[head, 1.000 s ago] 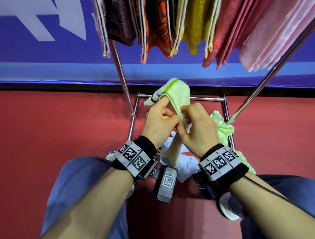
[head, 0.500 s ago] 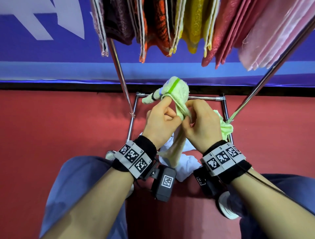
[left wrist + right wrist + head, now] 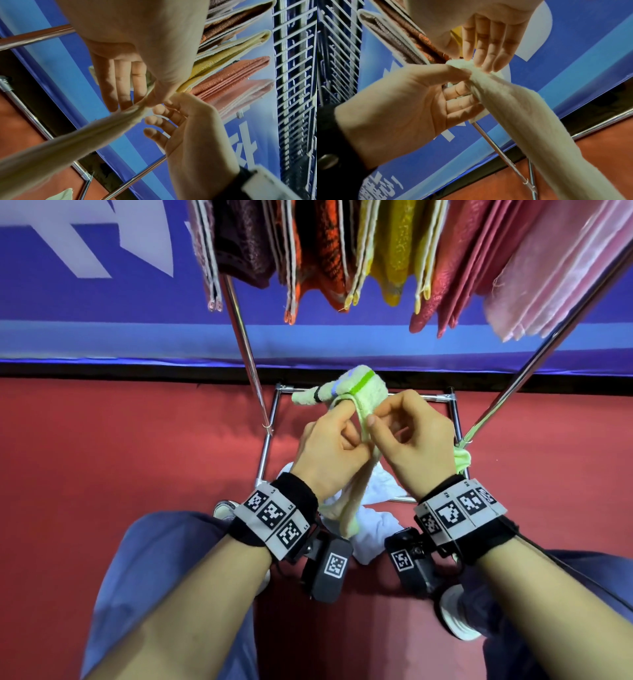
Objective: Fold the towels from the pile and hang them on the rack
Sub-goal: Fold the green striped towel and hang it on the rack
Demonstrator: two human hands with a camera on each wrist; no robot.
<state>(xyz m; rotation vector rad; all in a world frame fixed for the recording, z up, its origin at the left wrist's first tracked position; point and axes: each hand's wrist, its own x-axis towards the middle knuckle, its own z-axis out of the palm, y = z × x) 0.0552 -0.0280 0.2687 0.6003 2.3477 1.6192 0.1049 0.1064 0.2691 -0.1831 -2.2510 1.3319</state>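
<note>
Pale-green towel (image 3: 363,392) — pinched by left hand (image 3: 329,453) and right hand (image 3: 418,446).

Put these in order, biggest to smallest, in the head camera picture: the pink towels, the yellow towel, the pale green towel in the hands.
1. Pink towels: biggest, though cut off by the frame.
2. Pale green towel and yellow towel: look about alike; both partly hidden, so unsure.

The red floor (image 3: 102,474) carries the rack's chrome base frame (image 3: 265,453); white (image 3: 373,529) and green (image 3: 462,458) cloths lie there.
</note>
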